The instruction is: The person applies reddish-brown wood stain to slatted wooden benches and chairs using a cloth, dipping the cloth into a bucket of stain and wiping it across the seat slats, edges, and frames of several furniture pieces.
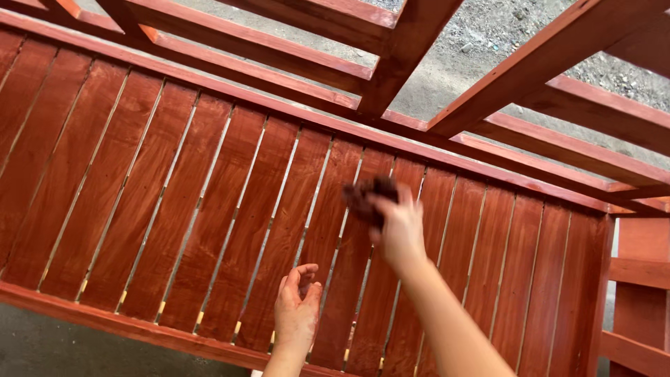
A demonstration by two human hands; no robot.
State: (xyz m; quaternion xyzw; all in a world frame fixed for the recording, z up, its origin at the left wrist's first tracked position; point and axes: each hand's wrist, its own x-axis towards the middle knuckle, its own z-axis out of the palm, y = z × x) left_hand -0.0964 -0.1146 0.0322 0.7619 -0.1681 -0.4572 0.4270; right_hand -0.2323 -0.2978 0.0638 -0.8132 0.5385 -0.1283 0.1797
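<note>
Ground: grey gravel and concrete (481, 35) showing through an open red-stained wooden frame (558, 49).
Rag: one dark, stain-soaked wad (366, 195), pressed on the slatted panel near its centre, at 12 o'clock from the right hand.
Right hand: one (399, 227), fingers clamped on the rag.
Left hand: one (296, 307), at 7 o'clock from the rag, empty, fingers curled loosely apart, stained red.
Slatted panel: one (174, 181), reddish-brown vertical boards; exact count cannot be told.
Bottom rail: one (105, 318), at 6 o'clock.
</note>
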